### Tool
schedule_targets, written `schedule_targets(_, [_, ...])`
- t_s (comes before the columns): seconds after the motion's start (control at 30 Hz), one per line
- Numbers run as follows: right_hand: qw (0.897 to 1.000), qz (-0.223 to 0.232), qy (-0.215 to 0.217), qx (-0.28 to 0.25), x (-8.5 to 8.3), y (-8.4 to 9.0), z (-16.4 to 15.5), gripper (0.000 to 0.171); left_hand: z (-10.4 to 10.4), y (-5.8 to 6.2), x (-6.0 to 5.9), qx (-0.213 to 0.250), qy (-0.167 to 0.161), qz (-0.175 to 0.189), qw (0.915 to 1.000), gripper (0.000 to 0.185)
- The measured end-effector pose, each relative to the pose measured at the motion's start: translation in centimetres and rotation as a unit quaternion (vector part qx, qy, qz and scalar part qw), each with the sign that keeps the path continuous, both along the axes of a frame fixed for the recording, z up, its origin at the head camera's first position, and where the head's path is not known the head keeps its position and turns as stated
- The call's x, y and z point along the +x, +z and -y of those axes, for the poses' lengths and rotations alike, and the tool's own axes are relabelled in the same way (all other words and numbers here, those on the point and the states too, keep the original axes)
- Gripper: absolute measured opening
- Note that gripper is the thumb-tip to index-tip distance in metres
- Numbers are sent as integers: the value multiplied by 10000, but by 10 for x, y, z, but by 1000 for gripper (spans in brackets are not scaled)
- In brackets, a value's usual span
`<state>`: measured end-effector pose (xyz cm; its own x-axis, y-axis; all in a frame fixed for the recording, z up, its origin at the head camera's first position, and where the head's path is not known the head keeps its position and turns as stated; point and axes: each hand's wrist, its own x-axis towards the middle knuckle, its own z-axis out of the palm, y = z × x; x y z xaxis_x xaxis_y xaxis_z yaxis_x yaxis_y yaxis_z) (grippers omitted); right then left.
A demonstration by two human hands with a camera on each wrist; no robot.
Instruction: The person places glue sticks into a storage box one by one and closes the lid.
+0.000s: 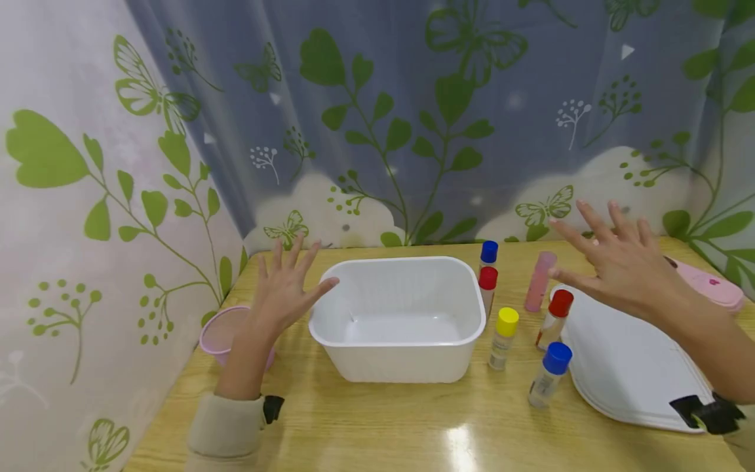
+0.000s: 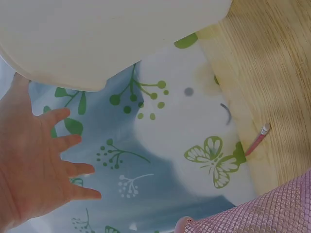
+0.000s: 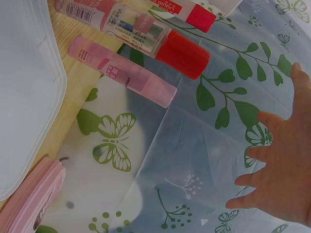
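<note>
Both hands hover above a wooden table [image 1: 377, 432] with fingers spread, holding nothing. My left hand [image 1: 286, 288] floats just left of a white plastic tub [image 1: 398, 318], thumb near its rim; in the left wrist view the left hand [image 2: 34, 165] shows spread fingers under the tub's edge [image 2: 97, 39]. My right hand [image 1: 619, 262] hangs over a white lid [image 1: 625, 367], close to a pink glue stick [image 1: 539, 280]. Upright bottles stand right of the tub: blue cap [image 1: 488, 252], red cap [image 1: 487, 282], yellow cap [image 1: 503, 337], red cap [image 1: 553, 318], blue cap [image 1: 548, 373].
A pink mesh bowl [image 1: 221, 334] sits at the table's left edge behind my left wrist. A pink flat object [image 1: 710, 285] lies at the far right. A leaf-and-butterfly curtain [image 1: 413, 118] closes off the back and left sides. A pencil [image 2: 257, 140] lies by the curtain.
</note>
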<state>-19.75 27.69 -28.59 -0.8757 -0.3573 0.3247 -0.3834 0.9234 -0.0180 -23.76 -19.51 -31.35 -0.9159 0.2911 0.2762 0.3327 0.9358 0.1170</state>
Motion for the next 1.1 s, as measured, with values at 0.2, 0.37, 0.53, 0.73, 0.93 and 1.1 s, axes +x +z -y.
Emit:
schedule_targets(0.2, [9998, -141, 115, -6, 5, -1, 3, 75, -1, -1, 4, 110, 3, -37, 9999, 79])
schedule_targets(0.37, [9996, -225, 177, 43, 14, -1, 7, 76, -3, 2, 12, 458, -79, 90, 9989, 76])
schedule_targets(0.53, [9989, -369, 287, 91, 28, -5, 13, 78, -3, 7, 21, 869, -101, 85, 9961, 72])
schedule_targets(0.73, [9956, -709, 605, 50, 48, -15, 20, 85, -3, 7, 27, 1245, -72, 155, 9921, 68])
schedule_targets(0.93, [9900, -974, 1007, -154, 62, -31, 25, 88, 0, -3, 23, 2174, -343, 617, 9735, 61])
schedule_targets(1.1, [9884, -926, 1122, -443, 74, -46, 26, 87, 5, -13, 16, 3057, -683, 1093, 9434, 57])
